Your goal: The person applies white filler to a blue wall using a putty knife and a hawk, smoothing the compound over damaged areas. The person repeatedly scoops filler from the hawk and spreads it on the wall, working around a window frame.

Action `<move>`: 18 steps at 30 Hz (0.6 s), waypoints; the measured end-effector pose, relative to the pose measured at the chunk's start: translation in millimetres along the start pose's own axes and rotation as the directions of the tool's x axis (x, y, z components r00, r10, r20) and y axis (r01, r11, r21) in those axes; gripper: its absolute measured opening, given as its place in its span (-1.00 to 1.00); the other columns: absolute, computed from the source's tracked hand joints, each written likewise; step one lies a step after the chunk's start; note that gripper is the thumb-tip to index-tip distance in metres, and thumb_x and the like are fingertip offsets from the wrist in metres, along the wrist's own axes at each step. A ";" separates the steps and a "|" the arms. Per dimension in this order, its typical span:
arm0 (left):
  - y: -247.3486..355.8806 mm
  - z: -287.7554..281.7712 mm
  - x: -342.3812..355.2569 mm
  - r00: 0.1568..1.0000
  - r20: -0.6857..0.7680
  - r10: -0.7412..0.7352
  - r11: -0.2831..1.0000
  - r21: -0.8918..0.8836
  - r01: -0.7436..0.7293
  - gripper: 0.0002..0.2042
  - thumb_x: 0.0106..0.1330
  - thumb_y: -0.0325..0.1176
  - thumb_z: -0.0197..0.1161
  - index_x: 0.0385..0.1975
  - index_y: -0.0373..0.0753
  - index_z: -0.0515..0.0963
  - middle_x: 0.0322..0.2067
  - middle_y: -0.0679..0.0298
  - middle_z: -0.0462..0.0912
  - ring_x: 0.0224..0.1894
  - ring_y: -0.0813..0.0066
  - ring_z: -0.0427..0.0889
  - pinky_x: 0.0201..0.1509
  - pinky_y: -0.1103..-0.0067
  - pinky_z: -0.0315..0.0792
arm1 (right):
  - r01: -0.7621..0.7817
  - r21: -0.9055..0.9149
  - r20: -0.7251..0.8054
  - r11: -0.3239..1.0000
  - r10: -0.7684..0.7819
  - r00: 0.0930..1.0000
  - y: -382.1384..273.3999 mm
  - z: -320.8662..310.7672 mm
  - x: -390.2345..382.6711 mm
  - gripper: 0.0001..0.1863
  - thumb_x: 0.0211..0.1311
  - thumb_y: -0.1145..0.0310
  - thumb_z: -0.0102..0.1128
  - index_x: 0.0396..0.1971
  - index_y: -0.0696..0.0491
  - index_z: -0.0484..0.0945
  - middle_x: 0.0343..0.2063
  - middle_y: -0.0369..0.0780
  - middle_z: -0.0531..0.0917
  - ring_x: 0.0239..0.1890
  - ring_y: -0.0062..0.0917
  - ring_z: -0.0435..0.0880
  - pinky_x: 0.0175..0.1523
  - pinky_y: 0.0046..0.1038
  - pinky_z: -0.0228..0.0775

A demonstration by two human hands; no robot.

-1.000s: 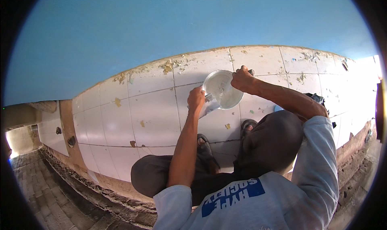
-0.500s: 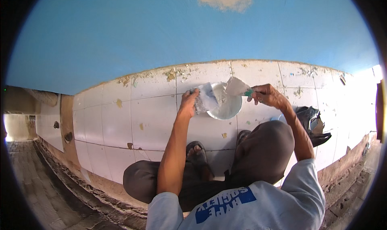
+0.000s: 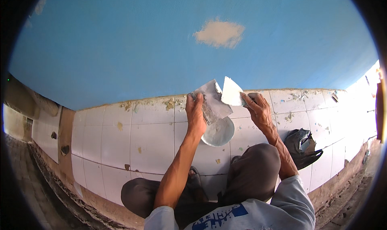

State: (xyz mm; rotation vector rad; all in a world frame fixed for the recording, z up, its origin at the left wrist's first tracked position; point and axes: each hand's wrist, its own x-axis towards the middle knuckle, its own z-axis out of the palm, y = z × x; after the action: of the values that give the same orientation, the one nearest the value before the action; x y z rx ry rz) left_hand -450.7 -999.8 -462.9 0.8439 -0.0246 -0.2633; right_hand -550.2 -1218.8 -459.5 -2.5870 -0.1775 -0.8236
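My left hand (image 3: 196,113) grips a flat grey rectangular plate (image 3: 211,102) smeared with white putty, thumb on its upper face. In my right hand (image 3: 258,110) is a putty knife (image 3: 232,91), its broad blade coated white and its handle mostly covered by my fingers. The blade's left edge is beside the plate's right edge; whether they touch I cannot tell. Below both tools stands a round white bowl (image 3: 219,134) with whitish paste in it, partly hidden by the plate. On the blue wall (image 3: 133,56) ahead is a whitish filler patch (image 3: 219,33).
White floor tiles (image 3: 153,139) run along the wall, with paint flakes (image 3: 171,104) scattered near its base. A crumpled black plastic bag (image 3: 300,143) lies right of my right knee. A rough step edge (image 3: 96,203) borders the tiles on the near side.
Both hands have risen from over the bowl toward the wall, bringing the plate and putty knife along. The knife has come out of the bowl area, and the view has tilted up.
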 end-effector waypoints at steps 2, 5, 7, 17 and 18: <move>1.0 -4.2 0.3 0.999 0.007 0.047 0.999 0.026 -0.048 -0.84 0.43 -0.32 0.19 -0.10 -0.18 0.41 -0.22 0.43 0.52 -0.07 0.63 0.47 0.04 0.52 0.41 | -0.063 0.043 -0.051 0.997 0.066 0.997 2.9 -1.6 2.6 -0.42 0.03 0.54 0.35 0.14 -0.10 0.57 -0.22 -0.23 0.59 -0.21 -0.32 0.58 -0.12 -0.28 0.44; -0.3 -14.2 7.1 0.998 0.023 0.054 0.994 0.098 -0.056 -0.83 0.45 -0.32 0.16 -0.06 -0.15 0.41 -0.13 0.38 0.53 -0.05 0.56 0.52 0.08 0.49 0.49 | -0.168 0.215 -0.070 0.962 0.187 0.980 -6.1 -4.6 4.4 -0.43 0.04 0.57 0.36 0.13 -0.08 0.58 -0.23 -0.21 0.59 -0.23 -0.31 0.59 -0.13 -0.31 0.46; -1.7 -12.1 7.1 0.999 0.031 -0.007 0.998 0.057 0.005 -0.83 0.44 -0.31 0.17 -0.06 -0.16 0.41 -0.14 0.38 0.53 -0.06 0.55 0.53 0.06 0.49 0.50 | -0.187 0.384 -0.037 0.904 0.218 0.975 -22.4 -3.2 4.3 -0.44 0.05 0.57 0.36 0.12 -0.08 0.59 -0.24 -0.20 0.59 -0.25 -0.32 0.59 -0.13 -0.34 0.48; 6.7 6.4 0.4 0.999 0.028 -0.037 0.999 -0.031 0.038 -0.86 0.45 -0.28 0.17 -0.16 -0.16 0.42 -0.26 0.41 0.57 -0.22 0.63 0.57 -0.10 0.56 0.55 | -0.119 0.421 -0.045 0.899 0.151 0.987 -25.1 7.5 4.4 -0.43 -0.01 0.59 0.38 0.10 -0.04 0.60 -0.22 -0.16 0.62 -0.23 -0.30 0.61 -0.14 -0.34 0.51; 7.1 3.4 0.3 0.999 0.025 -0.048 0.998 -0.026 0.049 -0.87 0.45 -0.28 0.16 -0.16 -0.16 0.42 -0.26 0.41 0.57 -0.22 0.63 0.57 -0.10 0.56 0.55 | -0.059 0.440 -0.010 0.896 0.070 0.997 -32.5 8.5 9.5 -0.43 -0.01 0.60 0.38 0.09 -0.03 0.60 -0.21 -0.15 0.62 -0.23 -0.30 0.61 -0.13 -0.35 0.51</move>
State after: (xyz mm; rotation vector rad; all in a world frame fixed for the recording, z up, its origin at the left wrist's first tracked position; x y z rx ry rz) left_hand -449.2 -997.8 -455.4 0.8159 -0.0233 -0.3191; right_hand -545.8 -1185.9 -448.8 -2.1433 -0.2388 -0.6978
